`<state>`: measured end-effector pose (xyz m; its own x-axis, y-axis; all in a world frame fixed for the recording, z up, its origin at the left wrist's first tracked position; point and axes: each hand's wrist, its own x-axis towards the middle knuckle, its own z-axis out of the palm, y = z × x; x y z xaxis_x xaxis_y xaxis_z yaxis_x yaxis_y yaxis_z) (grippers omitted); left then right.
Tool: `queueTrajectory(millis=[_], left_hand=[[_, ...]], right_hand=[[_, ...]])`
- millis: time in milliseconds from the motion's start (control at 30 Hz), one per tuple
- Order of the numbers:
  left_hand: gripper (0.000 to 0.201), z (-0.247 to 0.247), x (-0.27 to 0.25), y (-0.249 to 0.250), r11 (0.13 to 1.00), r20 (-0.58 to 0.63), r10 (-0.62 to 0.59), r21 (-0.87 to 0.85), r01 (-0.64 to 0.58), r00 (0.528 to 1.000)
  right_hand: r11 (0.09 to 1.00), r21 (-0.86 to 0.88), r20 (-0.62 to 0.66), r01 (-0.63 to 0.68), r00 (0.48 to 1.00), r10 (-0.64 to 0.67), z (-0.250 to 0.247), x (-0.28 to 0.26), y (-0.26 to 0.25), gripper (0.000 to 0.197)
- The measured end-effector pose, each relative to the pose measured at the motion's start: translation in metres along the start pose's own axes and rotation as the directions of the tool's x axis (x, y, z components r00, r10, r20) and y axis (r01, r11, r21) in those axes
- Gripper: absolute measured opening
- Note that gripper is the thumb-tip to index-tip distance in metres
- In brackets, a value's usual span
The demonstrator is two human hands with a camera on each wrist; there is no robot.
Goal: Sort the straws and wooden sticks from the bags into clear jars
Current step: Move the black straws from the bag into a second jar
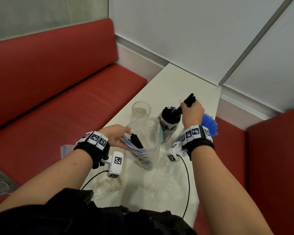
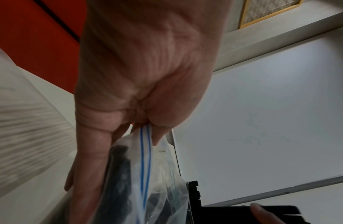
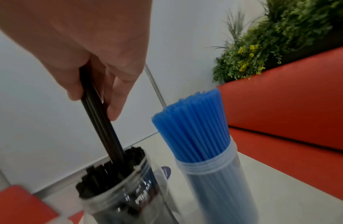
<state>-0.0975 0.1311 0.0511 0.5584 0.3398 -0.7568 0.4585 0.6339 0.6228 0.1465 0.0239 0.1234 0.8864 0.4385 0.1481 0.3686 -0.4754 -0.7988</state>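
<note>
Black straws (image 3: pixel 97 115) go tips-down into the jar (image 3: pixel 124 188) right under the right hand (image 1: pixel 192 112).
The right hand grips the bunch, which slants with its low end already inside the jar mouth. The left hand (image 1: pixel 116 137) pinches the bag (image 1: pixel 143 143) rim open, near the jar, with more black straws inside.

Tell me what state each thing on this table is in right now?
Clear zip bag: open, held upright, black straws inside.
Left hand: pinches the bag's rim.
Right hand: holds a black straw bundle, lowering it into a jar.
Clear jar of black straws: uncapped, nearly full.
Clear jar of blue straws: uncapped, packed.
Third clear jar: uncapped, holds no straws.
</note>
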Motion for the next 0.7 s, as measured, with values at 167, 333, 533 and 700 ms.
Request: queueTrajectory(millis=[167,333,533,700], left_hand=[[0.040,0.001,-0.003,0.001,1.000,0.001,0.004,-0.004,-0.004,1.000],[0.040,-0.002,-0.004,0.000,1.000,-0.009,0.009,-0.008,-0.009,1.000],[0.041,-0.002,-0.004,-0.001,1.000,-0.008,0.014,-0.004,-0.014,1.000],[0.041,-0.005,0.000,-0.005,1.000,-0.013,0.024,0.001,-0.024,1.000]], right_hand=[[0.998,0.056,0.049,-0.002,0.999,-0.001,0.018,-0.018,0.013,0.037],[0.942,0.010,0.042,0.335,0.941,-0.335,0.032,-0.029,0.020,0.050],[0.836,-0.449,0.453,0.317,0.887,-0.093,0.049,-0.036,0.045,0.064],[0.812,-0.485,0.414,0.325,0.903,-0.114,0.047,-0.038,0.045,0.073]])
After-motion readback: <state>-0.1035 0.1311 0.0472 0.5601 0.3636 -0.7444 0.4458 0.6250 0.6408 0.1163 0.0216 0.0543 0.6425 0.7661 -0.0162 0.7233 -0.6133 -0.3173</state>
